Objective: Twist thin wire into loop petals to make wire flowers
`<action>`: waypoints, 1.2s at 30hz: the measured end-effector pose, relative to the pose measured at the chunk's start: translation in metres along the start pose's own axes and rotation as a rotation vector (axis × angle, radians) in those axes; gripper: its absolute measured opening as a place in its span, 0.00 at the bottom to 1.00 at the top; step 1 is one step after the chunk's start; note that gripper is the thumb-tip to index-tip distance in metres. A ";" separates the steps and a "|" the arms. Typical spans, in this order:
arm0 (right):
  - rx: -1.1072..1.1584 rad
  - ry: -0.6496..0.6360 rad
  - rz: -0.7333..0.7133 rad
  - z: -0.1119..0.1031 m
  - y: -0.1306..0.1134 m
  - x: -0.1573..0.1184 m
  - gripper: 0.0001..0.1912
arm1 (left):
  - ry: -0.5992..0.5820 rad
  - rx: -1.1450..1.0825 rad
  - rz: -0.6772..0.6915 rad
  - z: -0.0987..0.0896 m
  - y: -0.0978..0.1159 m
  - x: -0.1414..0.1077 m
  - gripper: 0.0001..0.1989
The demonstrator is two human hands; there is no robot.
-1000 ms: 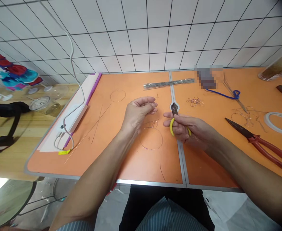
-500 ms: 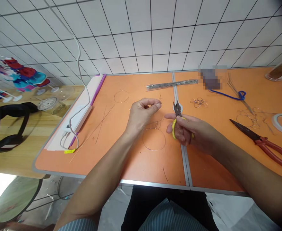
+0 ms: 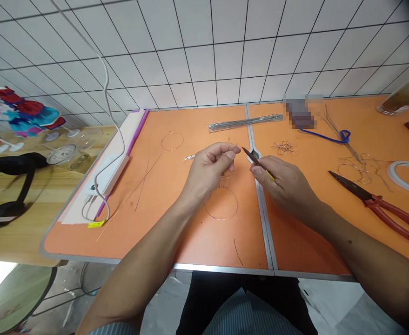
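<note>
Power strip (image 3: 108,174) at far L on orange table (image 3: 176,246); wire ring (image 3: 172,141) just beyond L hand (image 3: 209,170), fingers pinching thin wire (image 3: 237,148); 2nd wire ring (image 3: 221,203) below hands; R hand (image 3: 281,179) gripping yellow-handled pliers (image 3: 256,161), tips near wire; red-handled pliers (image 3: 375,202) lying far R

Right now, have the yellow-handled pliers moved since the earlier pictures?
Yes: the yellow-handled pliers now lean left across the metal table seam, tips toward the left hand, instead of standing upright over the seam.
</note>
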State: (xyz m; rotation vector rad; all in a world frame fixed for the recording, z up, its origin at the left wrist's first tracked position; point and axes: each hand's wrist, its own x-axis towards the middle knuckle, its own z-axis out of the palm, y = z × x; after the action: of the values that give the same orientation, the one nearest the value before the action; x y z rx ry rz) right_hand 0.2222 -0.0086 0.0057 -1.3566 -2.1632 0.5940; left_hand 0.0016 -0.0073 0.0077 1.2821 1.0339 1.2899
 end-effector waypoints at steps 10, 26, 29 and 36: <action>-0.128 0.122 -0.058 -0.005 0.007 0.001 0.23 | -0.083 -0.135 -0.096 0.000 -0.001 -0.001 0.10; -0.305 0.194 -0.134 -0.003 0.010 0.001 0.27 | -0.129 -0.110 -0.125 0.001 -0.002 -0.003 0.09; -0.311 0.200 -0.145 -0.003 0.011 0.001 0.28 | -0.123 -0.112 -0.109 0.003 0.000 -0.003 0.08; -0.324 0.224 -0.156 -0.001 0.013 0.001 0.29 | -0.109 -0.114 -0.104 0.006 0.001 -0.003 0.07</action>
State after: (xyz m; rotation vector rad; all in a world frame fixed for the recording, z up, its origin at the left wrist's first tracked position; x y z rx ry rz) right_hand 0.2317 -0.0025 -0.0016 -1.3234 -2.2160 0.0277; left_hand 0.0076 -0.0108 0.0090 1.1840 0.9247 1.1702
